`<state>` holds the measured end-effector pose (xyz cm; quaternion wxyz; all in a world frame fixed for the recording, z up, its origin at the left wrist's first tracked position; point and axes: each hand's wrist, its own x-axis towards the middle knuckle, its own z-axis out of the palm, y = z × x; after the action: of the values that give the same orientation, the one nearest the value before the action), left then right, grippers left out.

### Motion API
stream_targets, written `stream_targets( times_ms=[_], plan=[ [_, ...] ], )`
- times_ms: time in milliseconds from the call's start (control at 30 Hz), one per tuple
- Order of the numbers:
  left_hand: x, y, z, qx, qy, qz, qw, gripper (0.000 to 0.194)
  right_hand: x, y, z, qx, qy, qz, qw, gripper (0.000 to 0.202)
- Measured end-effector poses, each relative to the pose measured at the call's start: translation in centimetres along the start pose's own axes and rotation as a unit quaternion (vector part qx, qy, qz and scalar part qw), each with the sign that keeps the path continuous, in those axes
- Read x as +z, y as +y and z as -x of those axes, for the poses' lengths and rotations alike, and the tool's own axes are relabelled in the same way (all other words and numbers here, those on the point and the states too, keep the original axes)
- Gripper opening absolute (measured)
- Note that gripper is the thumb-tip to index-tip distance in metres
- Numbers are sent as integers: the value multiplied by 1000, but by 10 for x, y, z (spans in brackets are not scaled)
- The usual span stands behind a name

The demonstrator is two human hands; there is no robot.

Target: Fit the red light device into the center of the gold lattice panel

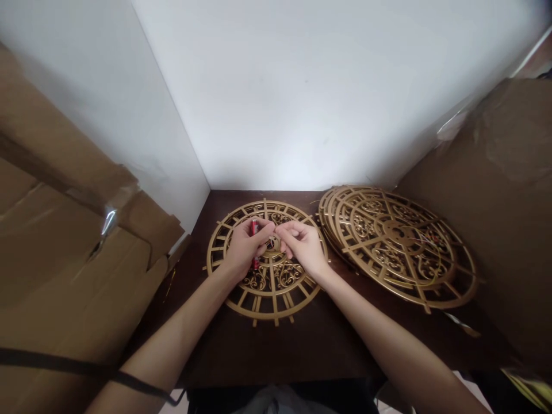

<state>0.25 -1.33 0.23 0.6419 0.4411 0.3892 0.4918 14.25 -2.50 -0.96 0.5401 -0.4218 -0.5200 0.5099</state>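
A round gold clock-face frame (276,315) with scrollwork and bar-shaped hour marks lies flat on the dark table. Over its centre, my left hand (246,247) is closed around a slim red object (254,227), whose two ends stick out above and below the fingers; its kind is unclear. My right hand (304,246) is closed in a pinch, its fingertips meeting the left thumb and forefinger above the hub. Whatever lies between the fingertips is too small to make out.
To the right, a stack of similar gold frames (425,307) leans unevenly, with thin wires or ties across the top one. Cardboard (69,253) stands at the left and more cardboard (495,230) at the right. A white wall (293,103) closes the back of the dark table (259,356).
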Motion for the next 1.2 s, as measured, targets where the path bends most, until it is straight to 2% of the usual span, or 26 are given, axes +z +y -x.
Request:
stream_targets(
  times_ms=[200,367,567,867,1067,1200],
  plan=[
    [-1,1,0,1,2,-16,1000,23,-1,0,0,9,30,27,999,31],
    [0,1,1,12,7,-5,1000,23,-2,2,1,-33,14,90,995,39],
    [0,-2,1,32,0,14,999,22,-1,2,3,-96,-10,196,976,47],
    [2,-2,1,51,2,13,999,19,-3,2,4,-107,-65,251,960,44],
    [2,0,3,34,-26,-20,999,22,-4,4,3,-100,-72,282,952,45],
    [3,2,5,29,-43,-38,998,24,-5,6,3,-126,-84,312,938,43]
  ],
)
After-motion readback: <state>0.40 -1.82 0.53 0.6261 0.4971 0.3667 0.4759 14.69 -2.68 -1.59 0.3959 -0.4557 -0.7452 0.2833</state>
